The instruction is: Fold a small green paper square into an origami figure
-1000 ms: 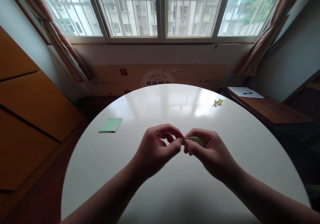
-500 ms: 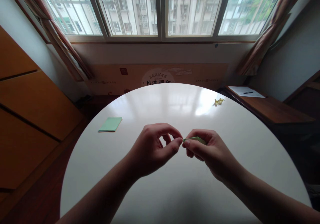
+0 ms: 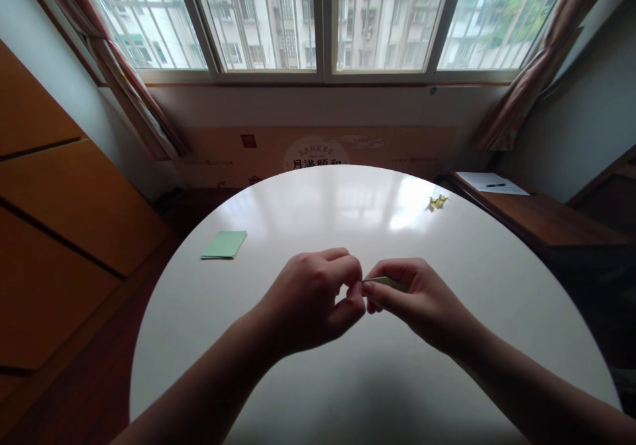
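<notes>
Right hand (image 3: pixel 415 293) pinched closed, I held the green paper (image 3: pixel 395 283) above the tabletop (image 3: pixel 318 392), much of it hidden in my grip. My left hand (image 3: pixel 318 296) curled at its tip; whether that hand gripped it too, I couldn't tell.

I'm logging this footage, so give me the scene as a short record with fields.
Right hand: grips folded green paper
Left hand: curled at the paper's tip; contact unclear
Table: white, curved edge
On table, left: flat green sheets
On table, far right: small yellow things
Beside table, right: wooden surface with white sheet and dark pen-like item
Beyond table: window
</notes>
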The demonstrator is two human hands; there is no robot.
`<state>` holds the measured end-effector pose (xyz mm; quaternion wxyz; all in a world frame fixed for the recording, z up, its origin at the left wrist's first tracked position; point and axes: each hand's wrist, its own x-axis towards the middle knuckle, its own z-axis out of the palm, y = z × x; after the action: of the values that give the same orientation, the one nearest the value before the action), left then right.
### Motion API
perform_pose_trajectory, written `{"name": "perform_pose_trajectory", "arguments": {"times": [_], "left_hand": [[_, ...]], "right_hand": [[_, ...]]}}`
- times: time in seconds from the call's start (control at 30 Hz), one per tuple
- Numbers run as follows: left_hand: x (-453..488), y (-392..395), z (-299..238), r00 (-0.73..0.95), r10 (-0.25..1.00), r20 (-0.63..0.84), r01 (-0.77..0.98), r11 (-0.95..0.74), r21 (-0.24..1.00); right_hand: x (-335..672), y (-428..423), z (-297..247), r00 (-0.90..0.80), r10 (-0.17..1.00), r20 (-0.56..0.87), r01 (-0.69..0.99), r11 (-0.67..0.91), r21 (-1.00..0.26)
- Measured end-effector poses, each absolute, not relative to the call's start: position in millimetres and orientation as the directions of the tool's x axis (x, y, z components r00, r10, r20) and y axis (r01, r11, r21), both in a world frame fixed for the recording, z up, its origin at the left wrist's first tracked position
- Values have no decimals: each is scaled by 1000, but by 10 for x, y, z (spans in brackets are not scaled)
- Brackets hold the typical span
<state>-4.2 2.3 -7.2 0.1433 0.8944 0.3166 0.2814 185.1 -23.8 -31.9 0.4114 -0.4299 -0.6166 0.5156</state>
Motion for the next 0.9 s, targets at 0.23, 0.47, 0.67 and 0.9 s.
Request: {"name": "perform_pose_trajectory", "arguments": {"times": [0.23,0.47,0.67,0.9], "left_hand": [[-24,-6,-101,595,674,438,514,-738,437],[-12,-6,-81,560,742,369,522,-662,538],[-71,92,-32,457,812,362,510,-573,642],[-64,89,-22,570,758,317,380,-585,716]], "right_hand": [[1827,-256,-286,-296,951,90,158,141,-977],[1841,-260,-275,-276,959,68,161,116,-980],[1871,-227,-276,-256,967,-2,64,15,-998],[1880,-226,-277,-274,962,0,57,17,-998]]}}
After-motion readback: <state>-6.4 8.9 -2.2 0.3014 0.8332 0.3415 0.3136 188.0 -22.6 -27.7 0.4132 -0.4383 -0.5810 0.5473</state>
